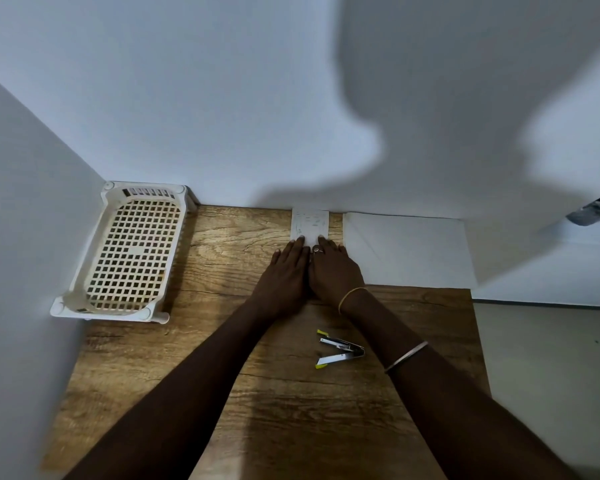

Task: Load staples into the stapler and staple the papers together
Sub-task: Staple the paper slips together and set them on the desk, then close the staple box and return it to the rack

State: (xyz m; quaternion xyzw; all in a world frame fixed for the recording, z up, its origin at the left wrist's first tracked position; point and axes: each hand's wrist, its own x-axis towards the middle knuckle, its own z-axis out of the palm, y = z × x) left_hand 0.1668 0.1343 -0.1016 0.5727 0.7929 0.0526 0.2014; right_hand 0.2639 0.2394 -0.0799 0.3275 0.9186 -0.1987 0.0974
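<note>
Both hands are flat, neither one grasping anything. The left grip (286,271) and right grip (333,271) lie side by side, touching each other, with fingers straight and pressed onto the near end of a small printed paper slip (309,223). The slip's far end sits against the wall. I read the flat palms as pinning and squaring the slip so it cannot slide on the wood. How far it runs under the hands I cannot tell.

The stapler (342,349) lies untouched on the counter (146,358), nearer me than the hands and just beside the right forearm. Its two arms are splayed in a V with yellow tips pointing left, which suits loading. Whether staples are already in the channel is too small for me to make out.

A larger white sheet (406,251) lies just right of the slip, its far edge at the wall, probably waiting to be joined. A white lattice basket (84,268) stands in the left corner, well apart from the work.

I judge the stapling itself is not yet done.
</note>
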